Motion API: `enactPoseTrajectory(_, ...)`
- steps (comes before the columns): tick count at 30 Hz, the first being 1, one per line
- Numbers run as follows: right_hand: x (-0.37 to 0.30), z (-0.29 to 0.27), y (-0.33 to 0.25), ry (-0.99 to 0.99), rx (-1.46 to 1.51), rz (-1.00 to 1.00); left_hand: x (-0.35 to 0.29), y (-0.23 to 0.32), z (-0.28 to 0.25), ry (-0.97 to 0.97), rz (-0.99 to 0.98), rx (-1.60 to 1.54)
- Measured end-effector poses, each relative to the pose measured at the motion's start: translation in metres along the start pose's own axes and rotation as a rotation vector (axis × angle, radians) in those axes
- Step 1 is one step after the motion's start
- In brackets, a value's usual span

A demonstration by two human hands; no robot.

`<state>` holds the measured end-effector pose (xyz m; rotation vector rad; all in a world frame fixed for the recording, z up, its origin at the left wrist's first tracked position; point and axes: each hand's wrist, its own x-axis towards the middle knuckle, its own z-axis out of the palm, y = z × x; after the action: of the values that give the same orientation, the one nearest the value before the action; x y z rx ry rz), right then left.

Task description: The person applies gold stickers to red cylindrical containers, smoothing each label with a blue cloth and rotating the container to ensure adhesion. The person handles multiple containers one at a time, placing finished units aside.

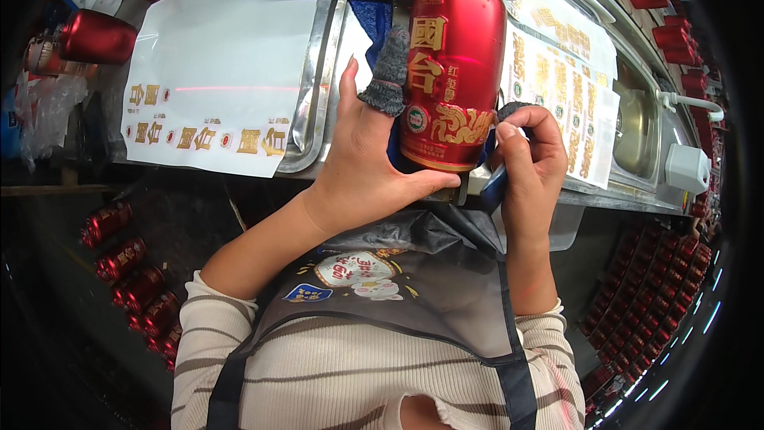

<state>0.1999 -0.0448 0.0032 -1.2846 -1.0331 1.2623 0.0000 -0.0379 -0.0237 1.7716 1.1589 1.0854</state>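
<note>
A glossy red bottle with gold characters and a gold dragon decal lies with its neck pointing away from me. My left hand steadies its left side. A grey knitted cover wraps one finger, and the thumb stretches along the bottle's base. At the lower right of the bottle, my right hand is closed, with fingertips by the dragon decal's right end. A small dark blue flat tool sticks out below its fingers; most of it is hidden. Another grey finger cover shows on this hand.
On the left, a white decal sheet with several gold decals lies over a metal tray. More decal sheets lie to the right, beside a metal sink and white faucet. Red bottles stand around, with rows lower down.
</note>
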Motion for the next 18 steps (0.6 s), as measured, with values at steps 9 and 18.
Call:
enactPoseTrajectory(9,0.005,-0.001,0.004,-0.025,-0.048,0.033,0.003,-0.012,-0.002,-0.007,-0.113,-0.396)
enactPoseTrajectory(18,-0.002,-0.002,-0.006,-0.053,0.137,0.063,0.006,-0.007,0.000,0.029,-0.161,-0.575)
